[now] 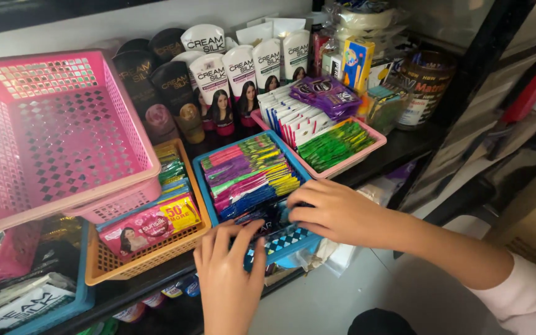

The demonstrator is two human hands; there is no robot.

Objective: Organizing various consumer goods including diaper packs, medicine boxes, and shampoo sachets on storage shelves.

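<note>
The left hand (231, 279) reaches up from the lower edge of the view, back of the hand toward the camera, fingers spread and extended forward with the tips curled down. The right hand (336, 211) comes in from the right on a bare forearm, white sleeve at the elbow, palm down, fingers bent and pointing left, close to the left fingertips.

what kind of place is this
Probably a small shop's stock shelf: a blue basket packed with coloured sachets, rows of conditioner tubes behind, and both hands, left hand and right hand, sorting dark sachets.
</note>
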